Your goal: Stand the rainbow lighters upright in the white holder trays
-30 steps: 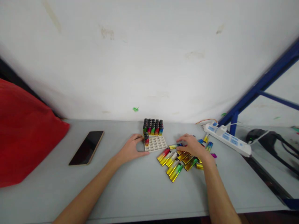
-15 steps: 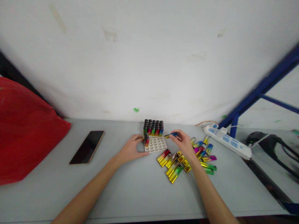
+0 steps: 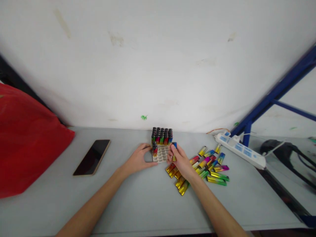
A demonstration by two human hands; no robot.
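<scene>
A pale tray with rows of round holes (image 3: pixel 161 154) lies on the table, with a few lighters (image 3: pixel 154 149) upright at its left side. My left hand (image 3: pixel 138 159) grips the tray's left edge, thumb at the front corner and fingers toward the back. Between the thumb and fingers of my right hand (image 3: pixel 181 161) is a blue-and-gold lighter (image 3: pixel 174 154), held nearly upright over the tray's right side. Behind the tray stands a block of upright lighters (image 3: pixel 162 136) with black tops. Loose metallic lighters (image 3: pixel 204 162) lie in a pile right of my right hand, partly hidden by it.
A phone (image 3: pixel 92 157) lies at the left, near a large red bag (image 3: pixel 32 141). A white power strip (image 3: pixel 240 149) runs along the right, beside a blue metal frame (image 3: pixel 261 108) and a black object with a cable (image 3: pixel 283 153). The wall rises behind the table.
My right hand has moved left from above the pile to the tray, turning the lighter from nearly flat to nearly upright. My left hand has stayed at the tray.
</scene>
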